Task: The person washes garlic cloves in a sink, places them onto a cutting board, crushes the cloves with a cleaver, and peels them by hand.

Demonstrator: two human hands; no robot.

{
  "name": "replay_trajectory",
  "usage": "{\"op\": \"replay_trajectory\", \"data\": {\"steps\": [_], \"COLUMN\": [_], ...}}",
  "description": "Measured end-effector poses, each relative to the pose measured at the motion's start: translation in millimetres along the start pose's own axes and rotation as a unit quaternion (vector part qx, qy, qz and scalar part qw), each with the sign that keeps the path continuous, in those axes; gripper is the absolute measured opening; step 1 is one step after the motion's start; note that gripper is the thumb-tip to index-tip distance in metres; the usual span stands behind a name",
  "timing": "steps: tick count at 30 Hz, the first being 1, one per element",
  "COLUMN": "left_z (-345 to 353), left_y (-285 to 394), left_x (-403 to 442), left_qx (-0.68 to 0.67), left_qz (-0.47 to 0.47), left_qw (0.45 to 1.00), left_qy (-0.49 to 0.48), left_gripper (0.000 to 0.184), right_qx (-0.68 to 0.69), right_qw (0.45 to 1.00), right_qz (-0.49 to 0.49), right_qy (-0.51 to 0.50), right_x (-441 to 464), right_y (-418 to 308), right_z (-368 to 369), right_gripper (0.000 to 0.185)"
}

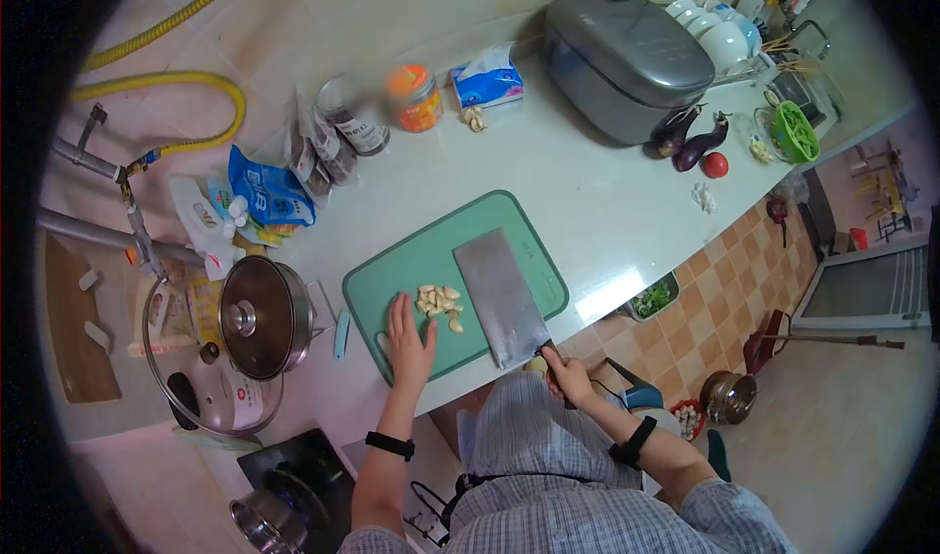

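A green cutting board lies on the white counter, with peeled garlic cloves in a small pile at its middle. My left hand rests on the board just left of the garlic, fingers extended and empty. The handle of a wide cleaver is in my right hand, at the board's near right edge. Its blade lies flat over the right part of the board, a little apart from the cloves.
Left of the board are a lidded pot and a blue peeler. Behind stand an orange-lidded jar, tissues and a grey rice cooker. Eggplants, a tomato and a green basket sit far right.
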State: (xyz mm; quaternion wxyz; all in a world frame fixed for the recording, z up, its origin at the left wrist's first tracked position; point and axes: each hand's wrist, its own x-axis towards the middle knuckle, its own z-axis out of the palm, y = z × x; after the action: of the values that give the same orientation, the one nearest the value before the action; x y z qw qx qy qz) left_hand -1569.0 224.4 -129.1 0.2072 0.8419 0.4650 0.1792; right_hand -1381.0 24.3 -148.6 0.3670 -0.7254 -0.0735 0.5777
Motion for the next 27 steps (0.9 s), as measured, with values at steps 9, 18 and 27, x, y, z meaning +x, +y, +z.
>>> {"op": "replay_trajectory", "data": {"steps": [9, 18, 27], "left_z": [3, 5, -2], "left_y": [-6, -6, 23], "left_x": [-6, -9, -7], "left_qx": [-0.035, -0.027, 0.006], "left_qz": [-0.032, -0.008, 0.037], "left_qw": [0.998, 1.0, 0.997], "left_qy": [0.029, 0.006, -0.061], "left_gripper": [0.052, 0.054, 0.051], "right_qx": [-0.002, 0.047, 0.237], "right_qw": [1.0, 0.998, 0.916], "right_qz": [-0.026, 0.008, 0.118], "right_qy": [0.018, -0.028, -0.3], "right_x": [-6, -11, -29], "right_y": [9, -2, -67], "right_z": [-2, -4, -56], "right_gripper": [0.056, 0.059, 0.065]}}
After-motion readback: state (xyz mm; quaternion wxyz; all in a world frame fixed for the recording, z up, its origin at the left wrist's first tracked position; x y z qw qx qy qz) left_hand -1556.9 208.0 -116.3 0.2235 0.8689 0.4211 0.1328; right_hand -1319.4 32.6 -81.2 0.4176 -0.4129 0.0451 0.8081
